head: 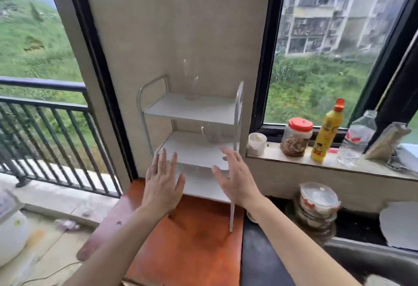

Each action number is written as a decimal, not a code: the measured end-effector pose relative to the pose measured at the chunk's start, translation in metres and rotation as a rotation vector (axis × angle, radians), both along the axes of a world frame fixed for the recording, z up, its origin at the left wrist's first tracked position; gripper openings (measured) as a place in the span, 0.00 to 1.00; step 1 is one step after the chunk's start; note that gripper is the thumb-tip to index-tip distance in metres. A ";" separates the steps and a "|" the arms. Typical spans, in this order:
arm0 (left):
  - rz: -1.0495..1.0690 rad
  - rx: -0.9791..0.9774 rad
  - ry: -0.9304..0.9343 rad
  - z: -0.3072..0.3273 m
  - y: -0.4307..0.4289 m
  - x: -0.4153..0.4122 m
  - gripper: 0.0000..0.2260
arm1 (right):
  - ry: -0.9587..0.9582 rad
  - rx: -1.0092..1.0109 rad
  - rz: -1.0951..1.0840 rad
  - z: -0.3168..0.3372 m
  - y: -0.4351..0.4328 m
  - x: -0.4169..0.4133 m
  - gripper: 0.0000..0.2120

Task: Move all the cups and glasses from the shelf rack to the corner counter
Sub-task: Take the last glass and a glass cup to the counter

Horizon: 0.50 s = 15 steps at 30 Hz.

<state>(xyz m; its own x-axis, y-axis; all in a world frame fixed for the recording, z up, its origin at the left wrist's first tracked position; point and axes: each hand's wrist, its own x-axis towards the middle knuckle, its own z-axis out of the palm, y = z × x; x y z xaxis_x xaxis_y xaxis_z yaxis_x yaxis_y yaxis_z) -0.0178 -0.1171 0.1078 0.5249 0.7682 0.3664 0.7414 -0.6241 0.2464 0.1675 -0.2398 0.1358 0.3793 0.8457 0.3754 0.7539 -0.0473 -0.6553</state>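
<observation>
A white three-tier shelf rack (181, 109) stands on an orange wooden surface against the wall. A tall clear glass (191, 79) stands at the back of the top shelf. A shorter clear glass (211, 133) stands on the middle shelf toward the right. My left hand (161, 184) and my right hand (235, 177) are both raised in front of the lower shelves, palms forward, fingers spread, holding nothing and touching no glass. The image is blurred, so anything on the bottom shelf behind my hands is hard to make out.
On the window sill (294, 161) to the right stand a small white cup (256, 143), a red-lidded jar (296, 136), a yellow bottle (326, 131) and a clear plastic bottle (356, 138). Stacked lidded containers (317, 204) sit on the dark counter (260, 251). A balcony railing (45, 116) is at left.
</observation>
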 end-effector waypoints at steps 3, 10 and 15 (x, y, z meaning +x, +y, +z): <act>-0.067 -0.045 0.047 -0.006 0.040 0.000 0.30 | 0.151 -0.039 -0.076 0.005 0.047 -0.006 0.27; -0.154 -0.137 0.110 -0.023 0.072 0.005 0.28 | 0.364 -0.112 -0.168 0.006 0.119 0.003 0.23; -0.206 -0.120 0.214 -0.033 0.081 -0.002 0.27 | 0.356 -0.117 -0.163 0.001 0.151 0.001 0.29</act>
<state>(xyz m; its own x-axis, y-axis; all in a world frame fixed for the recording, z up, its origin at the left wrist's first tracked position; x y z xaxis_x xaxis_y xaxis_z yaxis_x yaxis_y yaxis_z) -0.0203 -0.0364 0.0750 0.7296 0.6685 0.1442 0.6451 -0.7428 0.1793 0.1684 -0.0885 0.1365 0.6009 0.7929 0.1010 0.4571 -0.2373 -0.8572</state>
